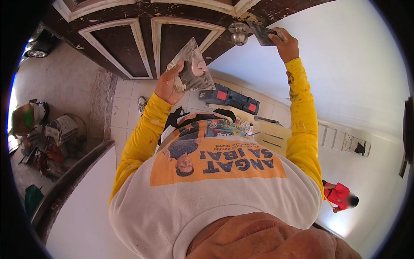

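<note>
A worn, dark panelled door (116, 47) carries the metal knob (238, 34) by its edge; below the knob, on the tiles, a dark toolbox (230, 101) with red patches sits, perhaps kept within reach. Lower left of the knob, the left hand (169, 86) grips a translucent square plate (192, 80) near a corner, thumb on top, other fingers mostly hidden, likely to free its face for paste. Just right of the knob, the right hand (286, 45) has its fingers closed on a dark flat blade (261, 34), seemingly angled toward the door, contact unclear. Pink paste (198, 68) rests on the plate, lower left of the knob
</note>
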Demonstrator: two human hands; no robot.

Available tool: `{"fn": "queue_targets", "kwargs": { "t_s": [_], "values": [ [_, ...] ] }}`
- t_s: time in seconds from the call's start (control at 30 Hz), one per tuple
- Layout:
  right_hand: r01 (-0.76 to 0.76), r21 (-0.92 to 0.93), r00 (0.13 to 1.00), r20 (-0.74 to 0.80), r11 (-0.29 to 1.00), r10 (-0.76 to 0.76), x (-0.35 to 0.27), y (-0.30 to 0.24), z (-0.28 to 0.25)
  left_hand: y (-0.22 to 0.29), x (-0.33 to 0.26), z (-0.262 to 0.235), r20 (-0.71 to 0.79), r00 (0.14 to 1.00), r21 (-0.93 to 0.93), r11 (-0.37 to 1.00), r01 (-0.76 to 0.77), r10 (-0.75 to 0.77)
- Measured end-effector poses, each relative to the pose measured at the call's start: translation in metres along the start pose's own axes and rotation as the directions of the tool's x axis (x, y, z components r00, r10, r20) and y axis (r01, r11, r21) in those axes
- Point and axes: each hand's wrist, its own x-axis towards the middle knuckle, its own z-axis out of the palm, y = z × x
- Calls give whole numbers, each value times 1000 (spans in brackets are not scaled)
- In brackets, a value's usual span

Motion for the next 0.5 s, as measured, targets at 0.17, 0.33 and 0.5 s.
{"fn": "queue_targets", "kwargs": {
  "t_s": [0.17, 0.33, 0.5],
  "values": [
    [15, -66, 995, -95, 998, -21, -4, 2, 9, -1, 5, 1, 34, 999, -25, 1000, 2, -1],
    [-26, -66, 946, -323, 998, 3, -27, 10, 21, -2, 9, 5, 36, 999, -19, 1000, 14, -14],
    [-126, 240, 895, -390, 963, 214, -69, 16, 7, 1, 16, 6, 46, 998, 21, 998, -52, 51]
  ]
}}
